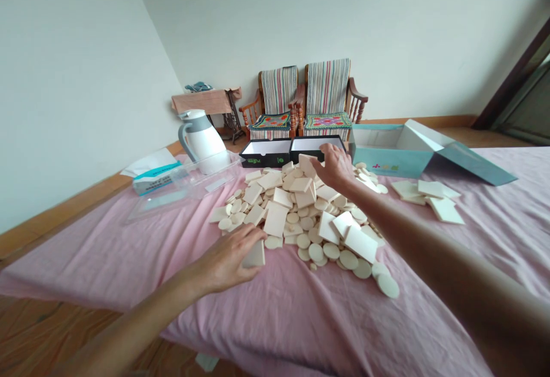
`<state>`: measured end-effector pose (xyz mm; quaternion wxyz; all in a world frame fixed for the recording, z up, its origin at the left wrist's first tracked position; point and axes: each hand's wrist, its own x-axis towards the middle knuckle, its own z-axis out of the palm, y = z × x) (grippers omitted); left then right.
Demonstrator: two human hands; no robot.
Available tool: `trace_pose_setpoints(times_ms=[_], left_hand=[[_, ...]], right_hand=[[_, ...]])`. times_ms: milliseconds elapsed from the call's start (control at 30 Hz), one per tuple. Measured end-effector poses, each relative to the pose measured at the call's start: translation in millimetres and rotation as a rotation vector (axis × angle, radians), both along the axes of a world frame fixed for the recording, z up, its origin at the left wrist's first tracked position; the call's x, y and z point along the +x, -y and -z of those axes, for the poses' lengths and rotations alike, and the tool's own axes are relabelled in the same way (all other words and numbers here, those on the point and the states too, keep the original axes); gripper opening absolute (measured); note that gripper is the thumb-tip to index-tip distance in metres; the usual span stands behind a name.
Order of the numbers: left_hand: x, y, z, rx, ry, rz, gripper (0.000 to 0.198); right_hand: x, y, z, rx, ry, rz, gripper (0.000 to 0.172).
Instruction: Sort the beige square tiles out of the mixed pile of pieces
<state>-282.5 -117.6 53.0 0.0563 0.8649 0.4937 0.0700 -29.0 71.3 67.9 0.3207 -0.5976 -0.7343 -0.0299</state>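
Note:
A heaped pile of cream rectangular tiles and round discs (301, 216) lies on a pink cloth (275, 319). My left hand (227, 256) rests at the pile's near left edge, its fingers closed over a tilted cream tile (254, 255). My right hand (335, 168) reaches over the pile's far side with its fingers spread. Its thumb side touches an upright-tilted tile (306, 165), and I cannot tell whether that tile is gripped. A smaller group of cream tiles (438, 199) lies to the right of the pile.
Two open black boxes (266, 153) stand beyond the pile, with an open teal box (399, 153) to their right. A clear plastic tray (180, 188), a tissue box (154, 181) and a white vacuum jug (201, 136) stand at the left. Two striped wooden chairs (305, 99) stand behind.

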Motion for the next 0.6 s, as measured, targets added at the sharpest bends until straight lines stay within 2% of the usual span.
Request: trace_pose_setpoints(times_ms=[133, 233, 300, 400, 467, 600], left_hand=[[29, -29, -3.5, 0.184, -0.026, 0.115, 0.044], [44, -61, -10.5, 0.285, -0.023, 0.158, 0.044], [52, -85, -15.2, 0.384, -0.005, 0.13, 0.044], [65, -111, -19.1, 0.563, 0.122, -0.008, 0.047], [77, -116, -18.0, 0.605, 0.224, -0.036, 0.039], [107, -100, -5.6, 0.504, 0.327, 0.115, 0.013]], right_hand=[[28, 10, 10.1, 0.073, -0.025, -0.022, 0.035], [49, 16, 18.6, 0.094, -0.051, -0.007, 0.031], [62, 18, 24.8, 0.09, -0.077, 0.011, 0.029], [81, 20, 32.9, 0.076, -0.135, -0.007, 0.025], [91, 23, 35.4, 0.047, -0.19, -0.057, 0.021], [95, 36, 29.6, -0.05, -0.233, -0.25, 0.017]])
